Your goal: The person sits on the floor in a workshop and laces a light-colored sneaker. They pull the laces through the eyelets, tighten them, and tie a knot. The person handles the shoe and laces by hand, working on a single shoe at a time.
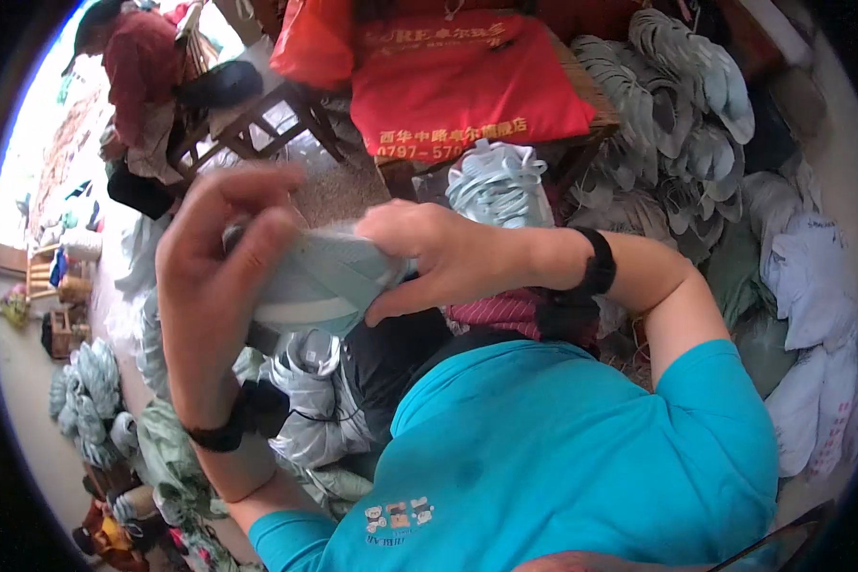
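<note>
In front of my chest I hold a pale mint shoe upper (319, 276) with a white band across it. My right hand (439, 253) pinches its right end, thumb below and fingers above. Around its left end curl the fingers of my left hand (224, 253), slightly blurred. A small dark patch shows by those fingers; I cannot make out what it is. Just beyond my right hand stands a bundle of pale blue laced shoe uppers (500, 186). Below the held piece, silvery-white shoe pieces (315, 381) lie by my lap.
A wooden table (591, 95) with a red printed bag (467, 91) stands ahead. Grey-white shoe parts (677, 105) pile up at right, beside white sacks (810, 286). At upper left a person in dark red (143, 67) sits near a wooden stool (267, 124). Mint bundles (91, 396) lie left.
</note>
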`<act>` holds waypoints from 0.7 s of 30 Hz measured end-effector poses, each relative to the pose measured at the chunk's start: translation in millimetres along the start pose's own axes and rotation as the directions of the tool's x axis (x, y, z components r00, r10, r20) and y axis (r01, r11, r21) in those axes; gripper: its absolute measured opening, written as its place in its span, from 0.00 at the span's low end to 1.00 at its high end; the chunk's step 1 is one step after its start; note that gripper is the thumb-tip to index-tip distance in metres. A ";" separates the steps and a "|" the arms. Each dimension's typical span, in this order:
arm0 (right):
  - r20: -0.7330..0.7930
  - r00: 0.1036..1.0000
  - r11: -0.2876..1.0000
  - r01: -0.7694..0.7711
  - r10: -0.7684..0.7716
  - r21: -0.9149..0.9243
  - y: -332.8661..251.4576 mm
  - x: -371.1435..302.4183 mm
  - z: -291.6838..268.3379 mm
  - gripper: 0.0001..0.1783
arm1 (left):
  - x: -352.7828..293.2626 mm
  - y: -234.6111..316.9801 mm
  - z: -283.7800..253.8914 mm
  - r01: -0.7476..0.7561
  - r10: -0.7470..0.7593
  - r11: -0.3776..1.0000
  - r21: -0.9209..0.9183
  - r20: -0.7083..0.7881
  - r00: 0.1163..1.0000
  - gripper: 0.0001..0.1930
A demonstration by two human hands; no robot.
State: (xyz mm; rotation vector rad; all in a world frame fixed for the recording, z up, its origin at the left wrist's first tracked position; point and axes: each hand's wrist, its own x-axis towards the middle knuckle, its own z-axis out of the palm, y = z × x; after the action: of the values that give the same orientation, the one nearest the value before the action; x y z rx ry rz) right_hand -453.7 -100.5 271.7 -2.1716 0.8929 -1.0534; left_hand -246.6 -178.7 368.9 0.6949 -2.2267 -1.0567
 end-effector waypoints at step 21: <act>-0.353 0.357 0.490 -0.755 0.864 0.436 53.6 -171.8 -87.6 0.32 | 63.4 -109.1 226.5 0.021 -0.052 0.799 -0.601 -0.034 0.998 0.34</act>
State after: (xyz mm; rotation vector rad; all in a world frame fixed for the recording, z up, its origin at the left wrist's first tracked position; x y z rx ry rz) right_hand -623.6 -20.1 202.9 -0.9088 1.7904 -1.1053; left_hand -423.1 -165.2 179.5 0.4662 -1.6778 -1.6391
